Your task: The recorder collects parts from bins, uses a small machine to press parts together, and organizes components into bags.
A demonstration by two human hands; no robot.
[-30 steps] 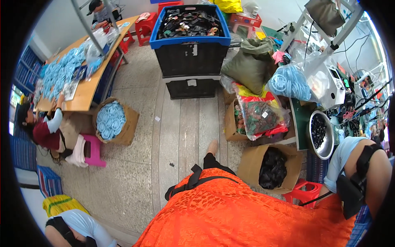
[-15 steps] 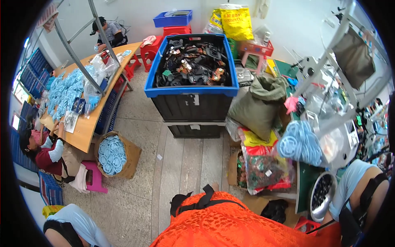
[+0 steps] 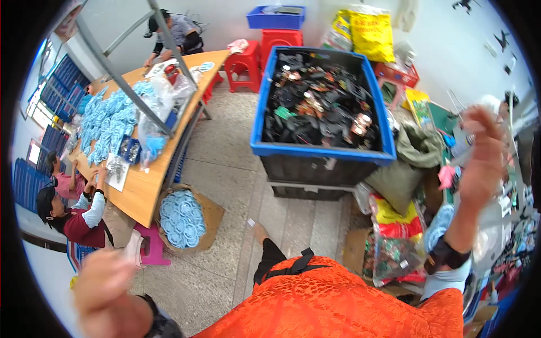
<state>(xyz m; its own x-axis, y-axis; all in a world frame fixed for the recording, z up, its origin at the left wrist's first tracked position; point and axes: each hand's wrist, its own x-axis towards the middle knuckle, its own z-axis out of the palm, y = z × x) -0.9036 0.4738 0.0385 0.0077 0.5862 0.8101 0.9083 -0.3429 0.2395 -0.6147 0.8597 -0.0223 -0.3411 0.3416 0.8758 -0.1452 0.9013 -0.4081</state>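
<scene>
My left hand (image 3: 104, 284) is raised at the lower left, smeared by motion, and nothing shows in it. Its fingers are too blurred to read. My right hand (image 3: 483, 160) is lifted at the right, also blurred, with a black band (image 3: 445, 256) round its wrist. I see nothing held there either. Behind the right forearm hangs a bundle of light blue rings (image 3: 439, 225). A green-grey sack (image 3: 397, 183) stands to the left of that hand. In front of me is a large black crate with a blue rim (image 3: 324, 153), heaped with dark parts and coppery pieces.
A wooden table (image 3: 135, 194) at the left bears many blue rings; two people sit along its left side, another at its far end. A cardboard box (image 3: 209, 225) of blue rings stands on the floor near a pink stool (image 3: 152, 245). Red stools (image 3: 243, 65) stand behind.
Both hands have come up into view; before, only my sleeves and arms showed. My view has swung left, and the crate sits farther right and nearer. One bare foot now shows below.
</scene>
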